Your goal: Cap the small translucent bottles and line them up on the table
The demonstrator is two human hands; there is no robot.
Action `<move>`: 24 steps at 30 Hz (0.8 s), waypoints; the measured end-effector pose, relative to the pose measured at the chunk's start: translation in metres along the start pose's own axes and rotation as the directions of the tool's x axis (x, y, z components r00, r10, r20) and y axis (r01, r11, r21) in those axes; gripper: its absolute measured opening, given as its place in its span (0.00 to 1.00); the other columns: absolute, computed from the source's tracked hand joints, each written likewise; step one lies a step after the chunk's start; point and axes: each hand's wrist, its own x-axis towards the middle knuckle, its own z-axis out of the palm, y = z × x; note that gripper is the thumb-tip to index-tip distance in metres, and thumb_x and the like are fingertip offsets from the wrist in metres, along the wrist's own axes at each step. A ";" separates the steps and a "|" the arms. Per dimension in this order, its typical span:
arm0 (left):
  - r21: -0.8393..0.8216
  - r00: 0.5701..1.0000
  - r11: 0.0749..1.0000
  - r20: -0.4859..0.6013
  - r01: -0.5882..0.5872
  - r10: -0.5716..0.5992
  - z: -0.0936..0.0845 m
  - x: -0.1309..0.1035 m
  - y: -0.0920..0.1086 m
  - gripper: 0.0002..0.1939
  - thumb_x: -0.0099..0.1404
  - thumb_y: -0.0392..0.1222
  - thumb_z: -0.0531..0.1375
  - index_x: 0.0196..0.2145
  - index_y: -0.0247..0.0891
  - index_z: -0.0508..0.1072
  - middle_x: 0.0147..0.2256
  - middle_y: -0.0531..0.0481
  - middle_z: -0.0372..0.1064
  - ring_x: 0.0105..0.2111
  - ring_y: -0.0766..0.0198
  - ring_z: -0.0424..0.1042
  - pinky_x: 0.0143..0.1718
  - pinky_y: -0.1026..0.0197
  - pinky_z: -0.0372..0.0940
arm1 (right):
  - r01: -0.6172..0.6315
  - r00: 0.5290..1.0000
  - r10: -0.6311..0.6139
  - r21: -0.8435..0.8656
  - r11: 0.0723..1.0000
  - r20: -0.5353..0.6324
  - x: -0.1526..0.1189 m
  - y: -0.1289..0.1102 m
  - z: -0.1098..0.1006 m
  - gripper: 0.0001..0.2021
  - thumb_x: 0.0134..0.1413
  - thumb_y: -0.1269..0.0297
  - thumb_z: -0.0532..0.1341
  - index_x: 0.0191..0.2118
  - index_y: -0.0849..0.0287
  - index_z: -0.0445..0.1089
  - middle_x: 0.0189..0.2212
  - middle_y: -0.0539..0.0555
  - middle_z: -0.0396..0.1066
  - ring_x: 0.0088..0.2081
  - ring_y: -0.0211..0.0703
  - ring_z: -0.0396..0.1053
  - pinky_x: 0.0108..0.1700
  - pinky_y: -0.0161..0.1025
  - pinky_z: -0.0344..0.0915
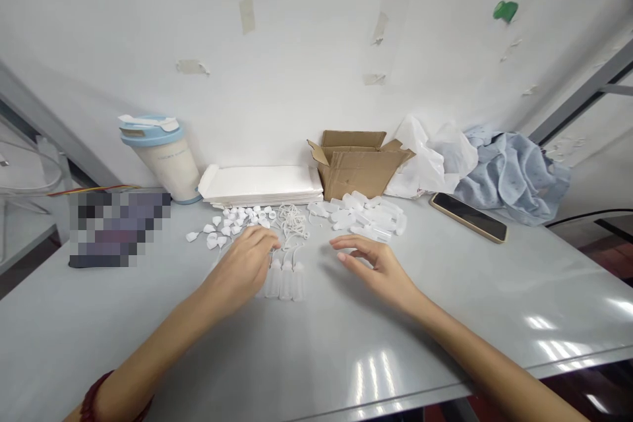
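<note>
My left hand (248, 256) is over the left end of a row of small clear plastic tubes (285, 282) with thin white strings at their tops. Its fingers are bent and pressed together; the fingertips and anything between them are hidden. Behind it lie a cluster of small white caps (241, 216) and a tangle of white cord (293, 221). My right hand (378, 267) is held just right of the row, thumb and fingers apart, with nothing in it. Past its fingertips is a heap of loose clear plastic tubes (368, 216).
Along the wall stand a cream tumbler with a blue lid (171, 158), a stack of flat white boxes (262, 184) and an open cardboard box (359, 171). To the right are a white plastic bag (420, 158), a phone (469, 216) and blue cloth (514, 175). A blurred-out item (116, 231) lies left.
</note>
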 end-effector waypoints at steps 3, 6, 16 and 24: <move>0.018 0.999 0.999 0.014 -0.035 0.034 0.006 0.000 0.000 0.21 0.59 0.25 0.44 0.42 0.35 0.72 0.45 0.42 0.70 0.50 0.53 0.65 0.51 0.47 0.64 | 0.017 0.997 -0.020 -0.046 0.999 -0.070 0.002 0.004 -0.003 0.11 0.58 0.60 0.57 0.42 0.56 0.73 0.46 0.56 0.72 0.46 0.48 0.70 0.42 0.44 0.70; 0.024 0.998 0.999 0.043 -0.041 0.040 0.009 0.000 0.001 0.23 0.57 0.23 0.46 0.44 0.33 0.72 0.48 0.41 0.70 0.52 0.52 0.64 0.51 0.47 0.64 | 0.095 0.984 -0.121 -0.190 0.977 -0.130 0.005 0.011 -0.007 0.10 0.59 0.62 0.56 0.42 0.57 0.72 0.45 0.58 0.72 0.47 0.50 0.70 0.41 0.45 0.70; -0.021 1.000 1.000 -0.013 0.016 -0.016 0.005 0.001 0.006 0.24 0.61 0.28 0.43 0.49 0.30 0.70 0.49 0.40 0.69 0.51 0.53 0.65 0.53 0.45 0.63 | 0.197 0.968 -0.251 -0.665 0.720 0.015 0.012 0.035 -0.026 0.12 0.56 0.74 0.54 0.43 0.63 0.70 0.45 0.64 0.68 0.48 0.57 0.64 0.47 0.54 0.66; -0.158 0.965 0.969 -0.152 0.189 -0.213 -0.004 0.004 0.014 0.25 0.63 0.35 0.43 0.57 0.30 0.64 0.59 0.40 0.60 0.59 0.52 0.58 0.59 0.45 0.57 | 0.132 0.986 -0.162 -0.709 0.693 0.024 0.014 0.039 -0.028 0.16 0.54 0.76 0.55 0.48 0.63 0.68 0.48 0.65 0.67 0.48 0.58 0.66 0.47 0.54 0.67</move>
